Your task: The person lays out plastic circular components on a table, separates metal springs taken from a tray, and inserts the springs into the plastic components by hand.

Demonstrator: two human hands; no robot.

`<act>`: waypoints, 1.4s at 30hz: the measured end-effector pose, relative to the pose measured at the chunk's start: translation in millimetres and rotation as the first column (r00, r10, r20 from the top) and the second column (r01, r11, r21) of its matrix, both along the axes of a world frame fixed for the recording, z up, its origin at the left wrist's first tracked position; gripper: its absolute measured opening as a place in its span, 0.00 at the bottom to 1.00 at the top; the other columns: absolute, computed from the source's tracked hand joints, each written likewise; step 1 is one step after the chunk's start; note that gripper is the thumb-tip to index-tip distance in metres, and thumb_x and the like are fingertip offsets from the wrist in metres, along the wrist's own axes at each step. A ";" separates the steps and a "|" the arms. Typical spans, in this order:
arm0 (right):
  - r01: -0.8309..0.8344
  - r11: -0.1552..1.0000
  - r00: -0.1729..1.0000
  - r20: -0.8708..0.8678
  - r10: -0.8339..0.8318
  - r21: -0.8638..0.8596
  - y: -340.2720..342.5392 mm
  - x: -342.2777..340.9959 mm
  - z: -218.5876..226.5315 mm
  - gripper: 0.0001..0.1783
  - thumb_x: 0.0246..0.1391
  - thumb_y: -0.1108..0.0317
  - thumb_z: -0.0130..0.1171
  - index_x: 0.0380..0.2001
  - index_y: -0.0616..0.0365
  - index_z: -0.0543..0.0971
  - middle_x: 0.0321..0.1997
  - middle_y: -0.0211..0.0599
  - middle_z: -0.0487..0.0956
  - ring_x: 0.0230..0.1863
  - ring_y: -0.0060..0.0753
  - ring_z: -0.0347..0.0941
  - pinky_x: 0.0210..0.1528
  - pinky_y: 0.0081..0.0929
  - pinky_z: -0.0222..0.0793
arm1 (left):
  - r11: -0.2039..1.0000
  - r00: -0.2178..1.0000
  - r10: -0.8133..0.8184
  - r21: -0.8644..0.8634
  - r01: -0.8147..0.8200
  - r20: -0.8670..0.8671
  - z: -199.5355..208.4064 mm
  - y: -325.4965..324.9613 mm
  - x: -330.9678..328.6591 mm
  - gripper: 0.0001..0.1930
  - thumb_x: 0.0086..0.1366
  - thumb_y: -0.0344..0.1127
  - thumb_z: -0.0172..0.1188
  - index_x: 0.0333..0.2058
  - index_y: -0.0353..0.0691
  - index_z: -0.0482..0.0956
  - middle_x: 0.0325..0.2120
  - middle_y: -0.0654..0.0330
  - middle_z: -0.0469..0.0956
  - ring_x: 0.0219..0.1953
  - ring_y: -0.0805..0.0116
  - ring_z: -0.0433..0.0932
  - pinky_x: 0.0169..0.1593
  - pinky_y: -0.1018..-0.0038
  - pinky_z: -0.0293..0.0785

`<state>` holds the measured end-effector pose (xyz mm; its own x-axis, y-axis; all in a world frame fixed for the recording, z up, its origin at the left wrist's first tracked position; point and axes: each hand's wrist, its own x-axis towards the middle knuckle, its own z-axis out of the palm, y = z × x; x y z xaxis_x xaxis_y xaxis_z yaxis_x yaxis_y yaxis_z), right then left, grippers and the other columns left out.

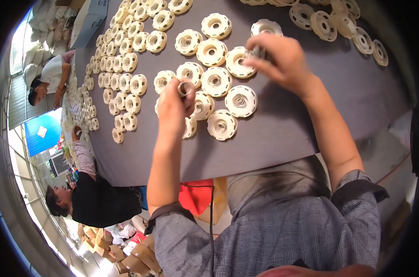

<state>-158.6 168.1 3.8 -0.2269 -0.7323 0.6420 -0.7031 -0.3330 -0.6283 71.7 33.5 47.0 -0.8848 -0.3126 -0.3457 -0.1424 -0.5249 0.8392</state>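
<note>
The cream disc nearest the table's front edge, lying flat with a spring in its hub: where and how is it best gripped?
Probably by the rim, from above. The cream disc lies flat on the grey table, so only its outer edge offers opposing sides. Its front and right sides are free; another disc touches it at upper left. Pinching the hub would press on the spring. Both the left hand and right hand are occupied.

Item in right hand [283,57]: blurred, unclear.
</note>
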 end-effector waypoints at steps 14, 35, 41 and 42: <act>-0.275 0.961 0.441 0.888 0.134 -0.009 -5.6 14.1 -14.3 0.13 0.55 0.58 0.54 0.32 0.58 0.74 0.21 0.19 0.69 0.22 0.07 0.61 0.22 0.09 0.56 | -0.107 0.923 0.333 -0.964 0.243 0.196 -40.4 -11.5 -76.2 0.13 0.51 0.39 0.63 0.32 0.38 0.76 0.24 0.58 0.71 0.27 0.66 0.72 0.31 0.73 0.68; -0.342 0.937 0.433 0.898 0.084 0.077 -2.2 -20.2 -98.7 0.19 0.55 0.64 0.51 0.48 0.64 0.69 0.45 0.36 0.71 0.46 0.25 0.69 0.45 0.21 0.67 | 0.170 0.931 0.075 -0.915 -0.366 -0.358 -39.5 54.2 -86.5 0.21 0.39 0.41 0.69 0.30 0.39 0.71 0.25 0.57 0.69 0.29 0.58 0.70 0.32 0.67 0.67; -0.405 0.914 0.171 0.984 0.052 0.022 -6.7 -11.1 -90.3 0.14 0.57 0.66 0.51 0.44 0.62 0.70 0.41 0.30 0.71 0.39 0.18 0.68 0.38 0.15 0.66 | -0.244 0.964 0.086 -0.943 -0.224 -0.251 -43.3 51.5 -73.2 0.24 0.43 0.53 0.65 0.30 0.40 0.71 0.25 0.58 0.69 0.28 0.57 0.70 0.31 0.67 0.68; -0.392 0.920 0.216 0.974 0.073 0.018 -6.4 -10.2 -91.1 0.12 0.57 0.67 0.51 0.42 0.61 0.71 0.39 0.28 0.71 0.37 0.16 0.68 0.36 0.14 0.66 | -0.246 0.963 0.090 -0.943 -0.224 -0.252 -48.4 52.6 -73.5 0.24 0.43 0.53 0.65 0.30 0.40 0.71 0.25 0.58 0.69 0.28 0.57 0.70 0.31 0.67 0.68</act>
<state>-168.8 161.6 -87.3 -0.3359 -0.9377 -0.0887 0.5406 -0.1149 -0.8334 -1.8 86.1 -1.3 -0.7317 -0.3361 0.5930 -0.1427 0.9262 0.3490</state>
